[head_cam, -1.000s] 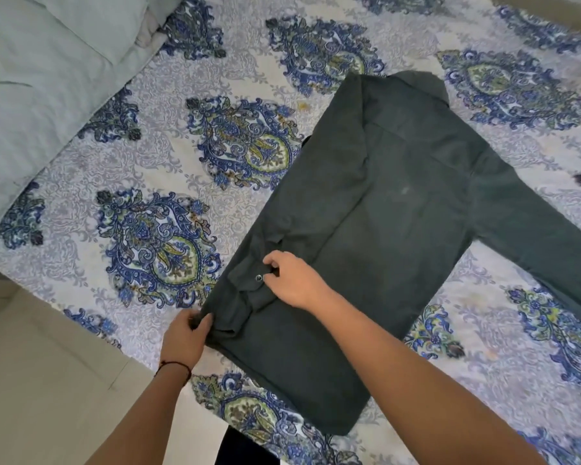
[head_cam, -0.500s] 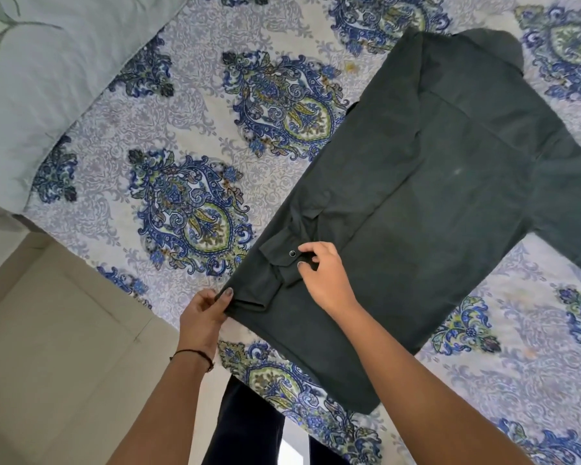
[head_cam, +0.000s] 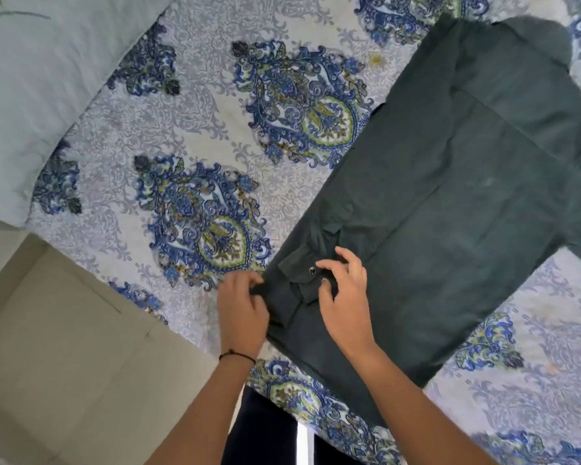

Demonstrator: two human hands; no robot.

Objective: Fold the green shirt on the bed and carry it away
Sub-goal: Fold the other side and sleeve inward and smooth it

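Observation:
The dark green shirt point(head_cam: 457, 196) lies back-up on the patterned bed sheet point(head_cam: 198, 135), collar at the upper right. Its left sleeve is folded in along the body, with the buttoned cuff point(head_cam: 304, 276) near the hem. My left hand point(head_cam: 244, 312) pinches the shirt's lower left corner at the bed's edge. Just right of it, my right hand point(head_cam: 344, 297) rests on the cuff, fingers curled onto the cloth beside the button. The shirt's right sleeve runs out of view at the right edge.
A pale green pillow point(head_cam: 37, 82) fills the upper left of the bed. Beige floor tiles point(head_cam: 64, 364) lie below the bed's edge at the lower left. My dark trouser leg point(head_cam: 262, 427) shows at the bottom.
The view has shifted right and down, so the shirt sits further right. My left hand has closed over the lower left corner, and my right hand has shifted slightly on the cuff.

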